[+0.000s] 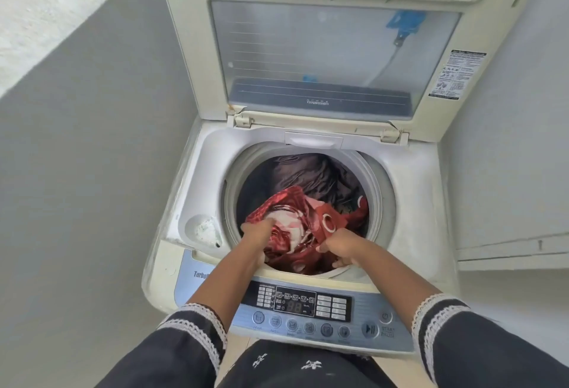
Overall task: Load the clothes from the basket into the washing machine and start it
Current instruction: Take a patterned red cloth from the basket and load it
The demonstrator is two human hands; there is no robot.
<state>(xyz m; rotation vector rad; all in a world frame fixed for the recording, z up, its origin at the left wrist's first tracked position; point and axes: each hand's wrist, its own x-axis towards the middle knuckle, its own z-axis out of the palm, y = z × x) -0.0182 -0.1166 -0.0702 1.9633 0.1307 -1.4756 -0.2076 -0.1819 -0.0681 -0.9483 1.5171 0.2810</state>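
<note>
Both hands are down in the round mouth of the washing machine [197, 190], pushing in a red and white cloth [295, 233]. The left hand [257, 233] has its fingers [267, 223] dug into the cloth near the left side of the opening. The right hand [340, 247] has its fingers curled tight round a bunch of the same cloth at the front rim. A dark cloth [311, 175] already lies deeper in the tub, toward the back.

The red cloth sits high, and part of it is close to the front rim. If it is left there, a corner could hang over the edge and get caught when the lid [323, 58] comes down (it stands straight up now). A tight lump may also wash badly.

The start button [369, 329] waits on the front panel, under the right arm. A sleeve could bump a button too soon. The basket is not in view, so I cannot tell if more clothes are left.
</note>
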